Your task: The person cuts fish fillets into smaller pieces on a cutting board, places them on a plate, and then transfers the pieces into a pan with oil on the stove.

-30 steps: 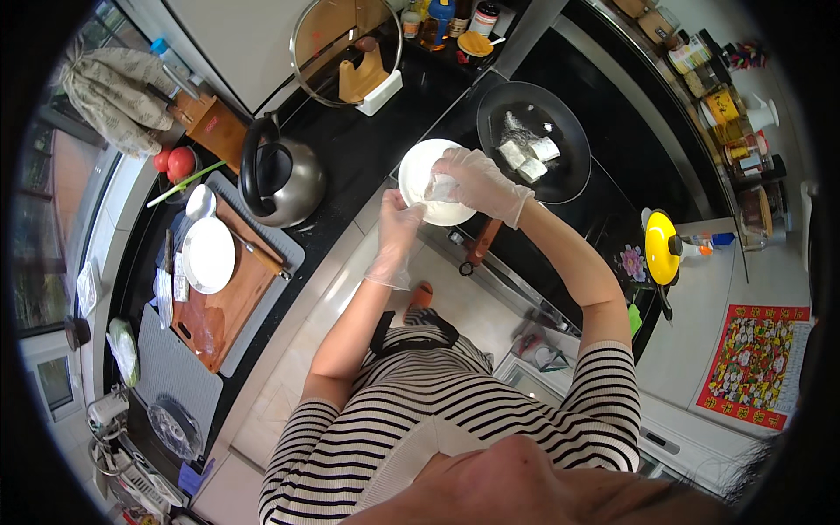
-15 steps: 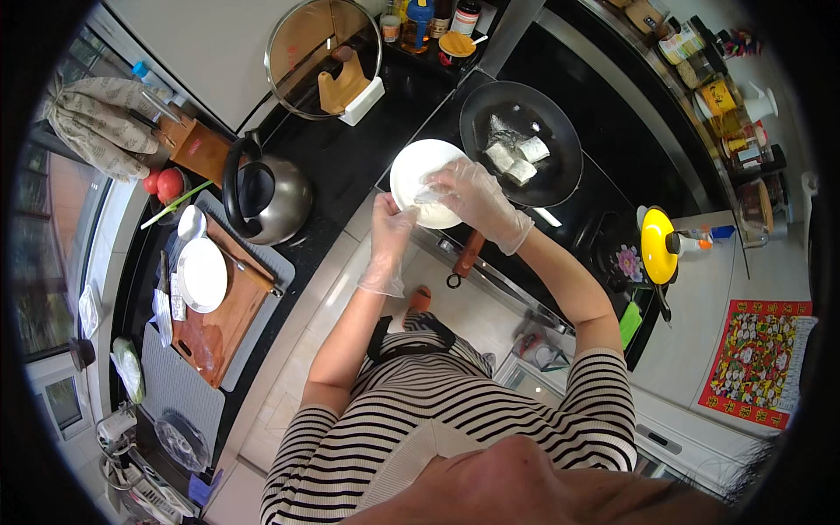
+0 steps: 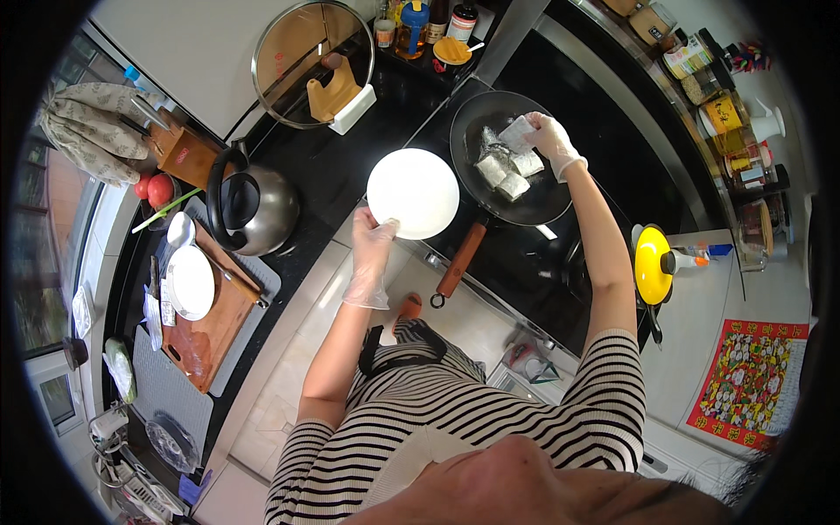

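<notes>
My left hand [image 3: 373,249], in a clear disposable glove, grips the near rim of a round white plate [image 3: 413,192]. The plate is held level just left of a dark frying pan [image 3: 538,199] on the hob. My right hand [image 3: 551,143], also gloved, reaches over the pan's far right side. Its fingers are closed on a silvery, white-dusted piece of fish [image 3: 518,132]. Below it, several other fish pieces [image 3: 513,185] lie together in the pan. The pan's wooden handle [image 3: 462,258] points back toward me.
A steel kettle [image 3: 269,210] stands on the left counter. Beyond it a glass lid [image 3: 289,66] leans in a stand. Further left, a wooden cutting board [image 3: 206,337] bears a white bowl [image 3: 190,282] and a knife. A yellow lid [image 3: 653,264] sits right of the hob; spice jars line the wall.
My right hand has moved from the plate to above the pan, carrying a piece of fish. My left hand and the plate have shifted slightly left and toward me.
</notes>
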Tool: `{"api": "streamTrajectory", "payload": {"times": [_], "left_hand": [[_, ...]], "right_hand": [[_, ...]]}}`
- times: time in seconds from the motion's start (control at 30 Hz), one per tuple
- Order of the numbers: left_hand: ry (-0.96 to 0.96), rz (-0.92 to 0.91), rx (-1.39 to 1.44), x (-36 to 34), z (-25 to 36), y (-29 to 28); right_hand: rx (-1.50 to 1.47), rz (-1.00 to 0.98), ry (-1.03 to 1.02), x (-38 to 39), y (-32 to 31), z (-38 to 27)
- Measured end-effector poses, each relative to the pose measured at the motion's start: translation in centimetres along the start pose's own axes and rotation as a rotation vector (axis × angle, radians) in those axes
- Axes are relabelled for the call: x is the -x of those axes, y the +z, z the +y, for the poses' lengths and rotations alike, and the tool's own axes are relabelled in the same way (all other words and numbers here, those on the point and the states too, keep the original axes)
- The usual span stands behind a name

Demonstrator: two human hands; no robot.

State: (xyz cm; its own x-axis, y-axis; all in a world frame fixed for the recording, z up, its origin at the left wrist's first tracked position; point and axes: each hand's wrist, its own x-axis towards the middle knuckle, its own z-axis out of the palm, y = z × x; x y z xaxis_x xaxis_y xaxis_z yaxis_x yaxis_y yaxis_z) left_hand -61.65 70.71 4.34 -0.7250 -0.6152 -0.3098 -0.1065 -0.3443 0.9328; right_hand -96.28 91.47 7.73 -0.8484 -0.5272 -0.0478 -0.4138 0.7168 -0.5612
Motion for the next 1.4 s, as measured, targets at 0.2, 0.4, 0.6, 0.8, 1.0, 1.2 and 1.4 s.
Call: {"api": "streamTrajectory", "payload": {"times": [0.2, 0.4, 0.6, 0.8, 1.0, 1.2, 1.4], "left_hand": [[-0.001, 0.120, 0.016, 0.8, -0.7, -1.3], [-0.010, 0.188, 0.005, 1.8, -0.8, -2.0], [-0.009, 0.222, 0.076, 3.9, -0.4, -3.5], [0.101, 0.198, 0.091, 6.7, -1.5, -7.8], [0.016, 0.236, 0.274, 11.7, -1.0, -16.2], [0.076, 0.501, 0.306, 18.5, -1.4, -29.9], [0.165, 0.876, 0.223, 24.2, -3.3, -46.4]], "right_hand": [[0.314, -0.131, -0.060, -4.6, 2.1, 4.0], [0.422, -0.256, -0.117, -7.2, 4.9, 5.8], [0.435, -0.108, -0.212, -6.8, 5.0, 5.8], [0.397, 0.009, -0.240, -1.7, 1.1, -0.1], [0.116, 0.061, -0.335, 3.7, 0.0, -9.7], [-0.274, -0.063, -0.563, 10.6, 7.7, -25.9], [-0.222, -0.478, -0.721, 19.8, 25.0, -45.3]]}}
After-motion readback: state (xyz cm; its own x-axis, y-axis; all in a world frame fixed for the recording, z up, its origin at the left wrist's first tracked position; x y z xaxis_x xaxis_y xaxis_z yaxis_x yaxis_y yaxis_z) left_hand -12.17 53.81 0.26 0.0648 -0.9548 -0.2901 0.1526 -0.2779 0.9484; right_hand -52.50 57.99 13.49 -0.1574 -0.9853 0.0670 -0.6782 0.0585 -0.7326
